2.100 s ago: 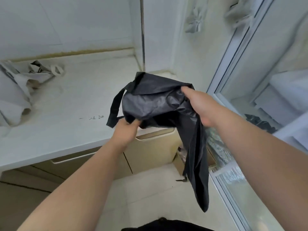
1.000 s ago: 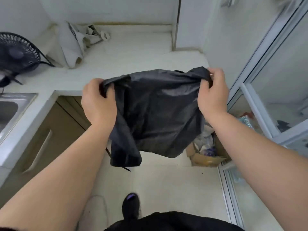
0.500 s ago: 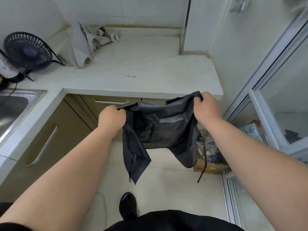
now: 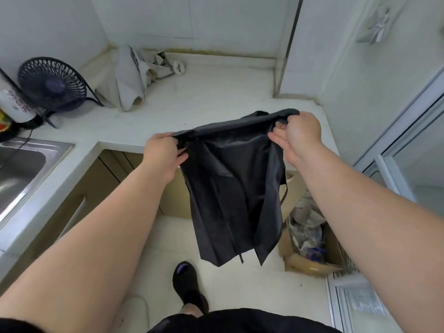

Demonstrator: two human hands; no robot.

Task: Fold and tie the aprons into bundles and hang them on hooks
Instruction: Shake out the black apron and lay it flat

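Since half a second ago the apron (image 4: 230, 186) has been lifted and drawn wider, so that it is now seen as a flatter sheet before the counter (image 4: 204, 99) edge and not as a bunch below it. Its top edge is stretched between both hands. The left corner is gripped by the left hand (image 4: 162, 153), whose fingers (image 4: 181, 156) are curled round the cloth. The right corner is bunched and pinched at the top of the right hand (image 4: 299, 135); its lower fingers are kept looser, nearly straight, against the cloth. The apron is held in the air above the floor (image 4: 240, 284), and a strap is seen dangling at its right side. On the counter, well apart, a pale cloth (image 4: 129, 80) is left crumpled near a fan (image 4: 51, 84). A box (image 4: 312, 263) is placed on the floor just right of the apron, and a white bundle (image 4: 374, 30) is hung on the right wall.
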